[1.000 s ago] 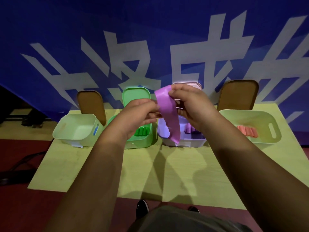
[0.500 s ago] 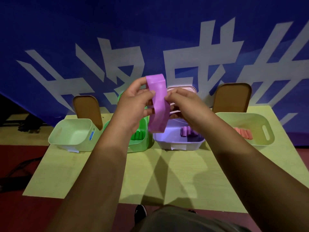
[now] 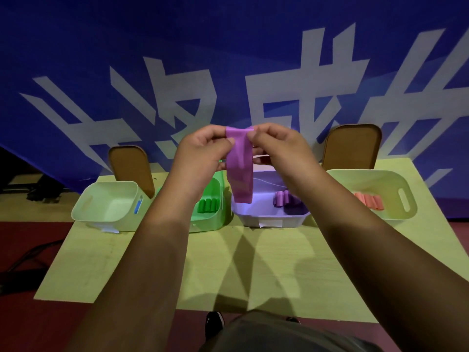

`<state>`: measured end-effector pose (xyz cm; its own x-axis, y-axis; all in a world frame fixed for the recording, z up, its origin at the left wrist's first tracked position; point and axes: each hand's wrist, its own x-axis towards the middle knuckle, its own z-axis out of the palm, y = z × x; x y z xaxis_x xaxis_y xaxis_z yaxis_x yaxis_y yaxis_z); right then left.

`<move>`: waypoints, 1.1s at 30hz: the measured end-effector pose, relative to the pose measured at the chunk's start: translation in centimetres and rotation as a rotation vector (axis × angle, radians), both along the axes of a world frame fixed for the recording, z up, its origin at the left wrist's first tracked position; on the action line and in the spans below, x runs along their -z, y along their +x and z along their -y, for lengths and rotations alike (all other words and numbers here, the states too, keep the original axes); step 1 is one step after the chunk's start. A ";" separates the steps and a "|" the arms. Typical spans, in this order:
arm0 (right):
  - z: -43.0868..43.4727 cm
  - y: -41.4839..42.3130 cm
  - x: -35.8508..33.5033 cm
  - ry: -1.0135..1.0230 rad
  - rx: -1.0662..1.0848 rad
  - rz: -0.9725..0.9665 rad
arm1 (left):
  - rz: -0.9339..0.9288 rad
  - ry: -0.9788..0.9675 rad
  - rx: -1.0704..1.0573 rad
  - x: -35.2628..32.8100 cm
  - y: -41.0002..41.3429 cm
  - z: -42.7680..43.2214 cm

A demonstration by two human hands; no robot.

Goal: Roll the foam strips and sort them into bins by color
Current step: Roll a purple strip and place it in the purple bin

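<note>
You hold the purple foam strip [image 3: 239, 168] in the air over the lilac bin [image 3: 269, 217], toward that bin's left side. Your left hand [image 3: 203, 148] pinches the strip's top edge at its left corner between thumb and forefinger. Your right hand [image 3: 276, 146] pinches the same edge at its right corner. Both grips are narrow, with the fingertips closed on the foam and the other fingers curled behind. The top edge looks turned over between your hands, but you cannot tell whether a roll has begun there. Below that edge the strip hangs straight down, flat and unrolled. Its lower end overlaps the left part of the lilac bin's opening, and whether it touches the bin cannot be told.

Inside the lilac bin, toward its right side, lie a few purple rolls [image 3: 280, 198]. Just left of the lilac bin stands the green bin [image 3: 210, 222] with green rolls [image 3: 208, 205] in it, partly hidden by your left forearm. Farther left of the lilac bin is a pale green bin [image 3: 106, 207]. Well to the right of the lilac bin sits another pale bin [image 3: 396, 212] holding salmon-pink rolls [image 3: 369, 200]. All four stand on the yellow-green table [image 3: 253, 262].

A brown lid [image 3: 132, 168] stands upright behind and far left of the lilac bin. A second brown lid [image 3: 351, 146] stands behind and to its right, against the blue banner [image 3: 152, 59].
</note>
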<state>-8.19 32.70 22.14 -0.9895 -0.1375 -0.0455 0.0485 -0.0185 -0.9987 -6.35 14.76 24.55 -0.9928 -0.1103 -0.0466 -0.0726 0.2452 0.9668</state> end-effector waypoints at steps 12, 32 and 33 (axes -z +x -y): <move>-0.3 -0.7 -2.5 0.246 0.083 -0.236 | -0.187 -0.263 0.038 -3.1 -0.7 0.1; -3.2 -2.8 -19.3 0.186 0.094 -0.588 | -0.458 -0.035 0.110 -19.4 -3.7 -1.7; -3.3 -2.8 -19.9 0.162 0.093 -0.580 | -0.459 -0.006 0.120 -19.7 -3.7 -1.7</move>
<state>-10.96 36.02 42.02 -0.8666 -0.0860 0.4915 -0.4989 0.1580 -0.8521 -10.06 16.49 44.28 -0.9162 0.0080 0.4006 0.3915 0.2313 0.8907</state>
